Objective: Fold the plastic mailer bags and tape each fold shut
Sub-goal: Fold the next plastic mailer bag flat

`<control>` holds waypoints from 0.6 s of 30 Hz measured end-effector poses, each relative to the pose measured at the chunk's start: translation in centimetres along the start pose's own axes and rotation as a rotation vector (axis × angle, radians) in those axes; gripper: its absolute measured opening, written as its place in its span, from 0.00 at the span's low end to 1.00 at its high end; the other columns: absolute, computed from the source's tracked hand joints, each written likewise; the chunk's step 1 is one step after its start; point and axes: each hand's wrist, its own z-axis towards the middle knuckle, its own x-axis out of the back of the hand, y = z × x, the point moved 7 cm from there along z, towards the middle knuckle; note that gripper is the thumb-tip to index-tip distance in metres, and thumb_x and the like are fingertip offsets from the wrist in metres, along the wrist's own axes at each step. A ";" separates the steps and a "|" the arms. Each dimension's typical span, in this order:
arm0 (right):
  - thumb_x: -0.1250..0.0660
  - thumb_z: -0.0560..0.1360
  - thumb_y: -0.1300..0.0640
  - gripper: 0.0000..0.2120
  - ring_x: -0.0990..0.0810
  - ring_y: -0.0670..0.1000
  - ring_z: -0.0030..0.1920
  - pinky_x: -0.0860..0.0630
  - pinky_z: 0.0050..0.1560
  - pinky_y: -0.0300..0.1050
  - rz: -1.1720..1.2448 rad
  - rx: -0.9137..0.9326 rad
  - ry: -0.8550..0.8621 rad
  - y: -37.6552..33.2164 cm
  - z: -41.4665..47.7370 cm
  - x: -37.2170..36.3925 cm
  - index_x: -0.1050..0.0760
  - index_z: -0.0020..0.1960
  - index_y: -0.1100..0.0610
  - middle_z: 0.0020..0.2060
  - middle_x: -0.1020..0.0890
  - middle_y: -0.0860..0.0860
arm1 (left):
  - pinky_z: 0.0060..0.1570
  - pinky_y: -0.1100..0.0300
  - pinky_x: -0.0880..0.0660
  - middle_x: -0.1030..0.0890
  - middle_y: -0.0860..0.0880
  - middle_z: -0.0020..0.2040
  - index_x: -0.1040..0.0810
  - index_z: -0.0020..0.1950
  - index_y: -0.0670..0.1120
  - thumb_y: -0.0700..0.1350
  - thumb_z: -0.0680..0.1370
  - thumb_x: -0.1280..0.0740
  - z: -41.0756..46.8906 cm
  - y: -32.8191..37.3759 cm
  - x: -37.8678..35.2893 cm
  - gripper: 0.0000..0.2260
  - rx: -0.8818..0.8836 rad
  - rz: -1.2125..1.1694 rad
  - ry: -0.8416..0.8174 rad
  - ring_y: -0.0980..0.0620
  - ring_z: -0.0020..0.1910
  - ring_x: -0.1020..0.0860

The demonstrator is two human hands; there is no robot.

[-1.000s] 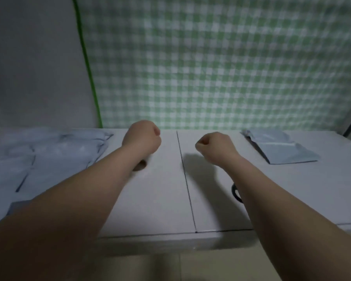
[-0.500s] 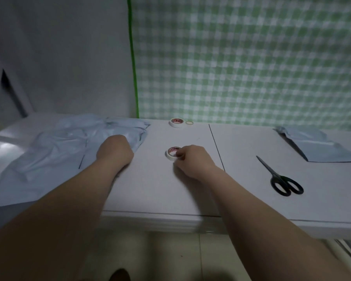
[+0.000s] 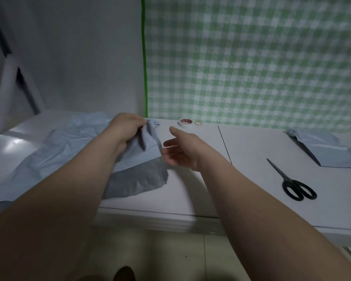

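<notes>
left of the tape roll (image 3: 184,123), grips a grey mailer bag (image 3: 142,175) by its bunched top with the left hand (image 3: 126,126); holds the right hand (image 3: 180,154) open and empty, on the near side of that roll.

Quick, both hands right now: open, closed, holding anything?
Left hand: closed, gripping the upper edge of a grey mailer bag.
Right hand: open, holding nothing, fingers spread right beside that bag.
</notes>
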 end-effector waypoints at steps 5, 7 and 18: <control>0.37 0.73 0.36 0.28 0.20 0.54 0.34 0.18 0.37 0.47 0.156 -0.199 -0.073 2.2 0.3 -2.1 0.26 0.45 0.63 0.36 0.22 0.57 | 0.23 0.72 0.32 0.23 0.53 0.23 0.25 0.33 0.42 0.36 0.77 0.35 -2.0 0.4 -2.3 0.12 0.010 0.022 -0.259 0.58 0.23 0.26; 0.32 0.73 0.41 0.21 0.19 0.54 0.33 0.18 0.34 0.48 0.216 -0.206 -0.063 2.7 0.2 -2.5 0.26 0.44 0.60 0.36 0.22 0.56 | 0.25 0.71 0.30 0.22 0.49 0.27 0.24 0.35 0.41 0.36 0.77 0.36 -2.4 0.1 -2.8 0.10 0.019 0.020 -0.341 0.57 0.26 0.24; 0.44 0.77 0.66 0.10 0.20 0.53 0.31 0.21 0.29 0.42 0.346 -0.069 -0.093 0.0 -0.4 -2.1 0.26 0.41 0.64 0.34 0.21 0.58 | 0.32 0.72 0.29 0.21 0.54 0.30 0.20 0.35 0.46 0.37 0.76 0.33 -4.5 1.6 -4.2 0.10 -0.104 0.206 -0.513 0.61 0.29 0.25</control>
